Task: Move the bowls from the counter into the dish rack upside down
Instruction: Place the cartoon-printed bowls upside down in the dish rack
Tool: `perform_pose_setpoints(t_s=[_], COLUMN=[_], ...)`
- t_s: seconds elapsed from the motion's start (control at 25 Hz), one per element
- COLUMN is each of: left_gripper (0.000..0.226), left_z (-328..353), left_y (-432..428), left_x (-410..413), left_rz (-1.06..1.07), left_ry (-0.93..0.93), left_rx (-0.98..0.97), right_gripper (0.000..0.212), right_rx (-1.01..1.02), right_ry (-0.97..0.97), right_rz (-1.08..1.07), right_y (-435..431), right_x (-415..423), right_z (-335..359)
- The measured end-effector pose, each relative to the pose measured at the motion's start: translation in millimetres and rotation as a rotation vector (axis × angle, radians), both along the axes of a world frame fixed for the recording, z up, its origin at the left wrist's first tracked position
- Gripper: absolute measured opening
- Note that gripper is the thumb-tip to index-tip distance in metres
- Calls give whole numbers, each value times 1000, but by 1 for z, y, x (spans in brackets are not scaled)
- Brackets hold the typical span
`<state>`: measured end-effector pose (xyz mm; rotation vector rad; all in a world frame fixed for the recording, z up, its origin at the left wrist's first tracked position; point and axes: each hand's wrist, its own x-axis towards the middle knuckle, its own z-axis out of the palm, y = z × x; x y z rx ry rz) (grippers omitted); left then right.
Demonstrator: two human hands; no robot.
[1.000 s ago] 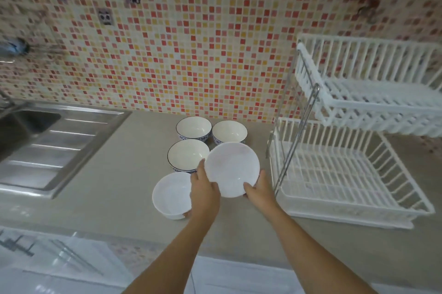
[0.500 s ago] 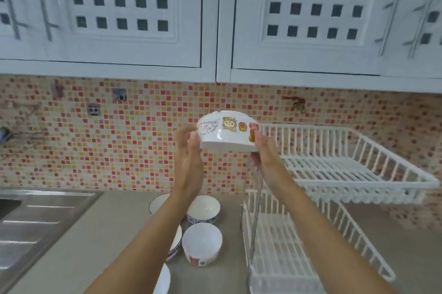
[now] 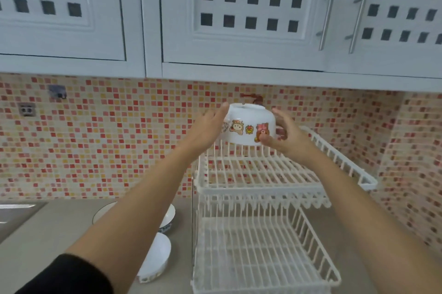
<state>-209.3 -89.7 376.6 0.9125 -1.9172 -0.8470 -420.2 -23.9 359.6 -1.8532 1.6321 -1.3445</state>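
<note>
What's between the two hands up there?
In the head view, an upside-down cartoon bowl sits between the left hand and right hand, above the dish rack.

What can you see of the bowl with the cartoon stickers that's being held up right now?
The cartoon bowl is white and glossy, ceramic or melamine by its look, with small cartoon animal prints round its side. It is upside down, foot ring on top, roughly level. The left hand and right hand hold it from either side, above the back of the dish rack's upper tier. Whether its rim touches the rack is unclear.
</note>
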Motion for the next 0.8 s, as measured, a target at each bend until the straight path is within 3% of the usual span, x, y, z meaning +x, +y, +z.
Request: perform_pose_setpoints(t_s=[0.16, 0.32, 0.44, 0.8], left_gripper=[61, 53, 48, 42], left_z=[-22, -37, -48, -55], left_y=[-39, -61, -68, -70], left_x=[-33, -45, -53, -60], left_rz=[99, 226, 267, 312], left_ry=[-263, -327, -414, -621], left_rx=[151, 262, 273, 187], right_gripper=[108, 101, 101, 106], right_rx=[216, 344, 428, 539], right_ry=[169, 305, 433, 472], right_rz=[29, 34, 56, 77], right_y=[-36, -75, -94, -105], right_x=[-29, -33, -29, -26], right_z=[-20, -33, -43, -45])
